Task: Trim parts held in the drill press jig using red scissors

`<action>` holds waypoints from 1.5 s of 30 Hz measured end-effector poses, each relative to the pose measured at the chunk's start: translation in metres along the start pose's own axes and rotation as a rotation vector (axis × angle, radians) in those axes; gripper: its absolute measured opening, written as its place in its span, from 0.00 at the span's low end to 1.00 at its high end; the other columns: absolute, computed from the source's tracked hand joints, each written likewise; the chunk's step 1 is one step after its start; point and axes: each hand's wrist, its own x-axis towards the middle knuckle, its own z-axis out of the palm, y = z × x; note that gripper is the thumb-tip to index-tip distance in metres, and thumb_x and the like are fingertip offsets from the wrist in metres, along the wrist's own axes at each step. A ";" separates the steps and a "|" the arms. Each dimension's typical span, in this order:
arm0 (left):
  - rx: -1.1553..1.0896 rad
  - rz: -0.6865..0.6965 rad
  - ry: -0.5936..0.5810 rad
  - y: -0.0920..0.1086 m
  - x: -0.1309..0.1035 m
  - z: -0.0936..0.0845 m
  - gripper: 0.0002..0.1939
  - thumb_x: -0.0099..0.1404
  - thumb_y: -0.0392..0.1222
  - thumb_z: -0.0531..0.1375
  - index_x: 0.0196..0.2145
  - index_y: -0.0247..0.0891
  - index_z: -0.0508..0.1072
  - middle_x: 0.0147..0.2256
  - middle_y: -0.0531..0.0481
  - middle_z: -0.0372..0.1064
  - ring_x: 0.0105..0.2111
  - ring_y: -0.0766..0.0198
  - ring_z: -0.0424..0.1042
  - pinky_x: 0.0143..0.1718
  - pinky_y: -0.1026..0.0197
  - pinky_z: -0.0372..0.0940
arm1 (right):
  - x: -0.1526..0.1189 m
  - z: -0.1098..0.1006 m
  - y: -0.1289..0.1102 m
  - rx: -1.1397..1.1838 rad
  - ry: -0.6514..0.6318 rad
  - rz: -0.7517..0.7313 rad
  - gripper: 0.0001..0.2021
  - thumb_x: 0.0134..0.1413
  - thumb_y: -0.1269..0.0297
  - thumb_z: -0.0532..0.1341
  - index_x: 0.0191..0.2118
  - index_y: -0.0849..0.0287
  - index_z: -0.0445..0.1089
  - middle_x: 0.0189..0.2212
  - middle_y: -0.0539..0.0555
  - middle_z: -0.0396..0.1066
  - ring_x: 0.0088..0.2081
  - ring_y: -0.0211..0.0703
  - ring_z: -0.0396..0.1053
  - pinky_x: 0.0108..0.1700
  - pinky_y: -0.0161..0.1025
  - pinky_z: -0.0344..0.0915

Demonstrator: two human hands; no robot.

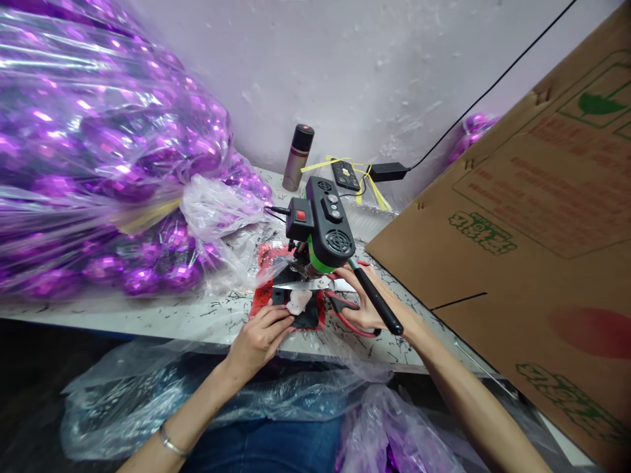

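Note:
My right hand (367,299) grips a pair of scissors (308,284) with red and black handles. Their blades point left, beneath a black drill-press-like machine (329,220) with a green ring and a long black lever. My left hand (261,335) is closed, its fingertips at the edge of a crumpled white piece (298,301), just below the blades. Whether that piece is plastic or something else I cannot make out. Under it lie the machine's black base (308,320) and a red sheet (261,289).
Large clear bags of shiny purple balls (98,151) crowd the left side. A big cardboard box (517,249) stands at right. Behind the machine are a dark-capped bottle (298,157), a phone (345,174), yellow ties (378,194) and a black adapter (389,172). Black scraps litter the white table (197,323).

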 end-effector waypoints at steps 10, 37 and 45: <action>0.013 0.013 0.006 0.000 0.000 0.000 0.08 0.68 0.34 0.59 0.43 0.35 0.75 0.39 0.45 0.77 0.42 0.60 0.75 0.47 0.56 0.72 | 0.000 0.004 0.001 0.119 -0.027 0.028 0.35 0.44 0.66 0.62 0.62 0.62 0.61 0.48 0.63 0.69 0.51 0.59 0.66 0.52 0.54 0.63; 0.041 0.011 0.001 0.001 0.001 -0.002 0.08 0.68 0.35 0.58 0.43 0.36 0.75 0.40 0.45 0.77 0.42 0.60 0.76 0.47 0.57 0.72 | -0.010 -0.010 -0.012 0.079 -0.004 0.115 0.25 0.51 0.62 0.59 0.57 0.59 0.67 0.50 0.63 0.69 0.52 0.58 0.65 0.55 0.54 0.59; 0.045 0.008 -0.017 0.001 0.001 -0.003 0.08 0.68 0.34 0.58 0.43 0.36 0.76 0.40 0.45 0.77 0.42 0.60 0.76 0.48 0.56 0.72 | -0.009 -0.008 -0.011 0.051 -0.013 0.098 0.27 0.52 0.58 0.61 0.58 0.58 0.64 0.49 0.61 0.69 0.49 0.55 0.66 0.51 0.51 0.62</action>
